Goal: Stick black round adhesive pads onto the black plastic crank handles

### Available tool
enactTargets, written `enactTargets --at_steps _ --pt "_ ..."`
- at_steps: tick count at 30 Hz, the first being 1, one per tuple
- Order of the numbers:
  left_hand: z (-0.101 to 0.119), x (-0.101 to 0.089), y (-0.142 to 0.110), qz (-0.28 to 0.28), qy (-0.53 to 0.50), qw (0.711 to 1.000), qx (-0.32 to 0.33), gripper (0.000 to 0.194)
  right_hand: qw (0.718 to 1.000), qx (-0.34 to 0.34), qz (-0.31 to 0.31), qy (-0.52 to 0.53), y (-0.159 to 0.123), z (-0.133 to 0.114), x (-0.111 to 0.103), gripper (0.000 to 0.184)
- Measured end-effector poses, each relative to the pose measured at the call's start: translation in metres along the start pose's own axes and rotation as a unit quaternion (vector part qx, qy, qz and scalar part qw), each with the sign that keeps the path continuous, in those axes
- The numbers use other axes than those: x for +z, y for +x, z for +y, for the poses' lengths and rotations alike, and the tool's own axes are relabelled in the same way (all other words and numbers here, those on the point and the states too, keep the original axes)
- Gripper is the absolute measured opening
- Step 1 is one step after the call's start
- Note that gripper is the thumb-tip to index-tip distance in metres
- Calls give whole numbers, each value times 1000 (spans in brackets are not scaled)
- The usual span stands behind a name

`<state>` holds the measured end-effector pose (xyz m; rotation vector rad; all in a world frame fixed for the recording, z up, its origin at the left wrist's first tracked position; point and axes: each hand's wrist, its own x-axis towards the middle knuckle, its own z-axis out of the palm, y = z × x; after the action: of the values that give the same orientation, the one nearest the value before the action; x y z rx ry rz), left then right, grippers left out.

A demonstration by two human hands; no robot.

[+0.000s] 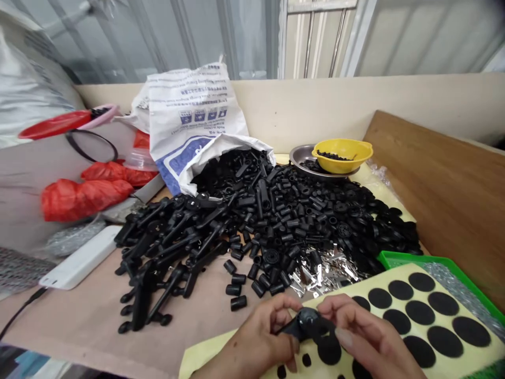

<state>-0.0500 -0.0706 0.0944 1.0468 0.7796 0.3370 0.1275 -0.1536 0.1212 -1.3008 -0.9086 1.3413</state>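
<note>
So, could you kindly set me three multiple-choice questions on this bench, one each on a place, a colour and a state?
1. Where does the yellow bowl sit?
A) On the green tray
B) On a metal plate
C) In the white sack

2. What colour are the round pads on the sheet?
A) Black
B) Red
C) White

3. What state are the left hand and right hand in?
A) Both empty
B) Only the right is holding something
C) Both are holding one black part

Answers:
1. B, the bowl rests on the plate.
2. A, they stand out dark on the pale yellow sheet.
3. C, the part sits between the fingers of both hands.
</note>
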Motion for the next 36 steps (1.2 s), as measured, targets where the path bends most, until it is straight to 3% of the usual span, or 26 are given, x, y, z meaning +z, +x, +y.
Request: enactTargets --at_steps 4,10,19,26,36 --pt "0 8 2 0 27 1000 -10 35 999 9 33 14 -4 4 0 21" --pt "9 11 -3 20 54 998 -19 43 1000 10 27 -9 -2 7 -2 22" --pt "0 7 -4 31 84 996 -10 50 998 25 33 -41 -1 6 0 23" --pt "-1 1 -7 -5 115 993 24 40 999 19 26 -43 -1 10 -1 23" --pt "1 2 -10 3 146 989 32 33 995 13 22 -92 1 9 2 22"
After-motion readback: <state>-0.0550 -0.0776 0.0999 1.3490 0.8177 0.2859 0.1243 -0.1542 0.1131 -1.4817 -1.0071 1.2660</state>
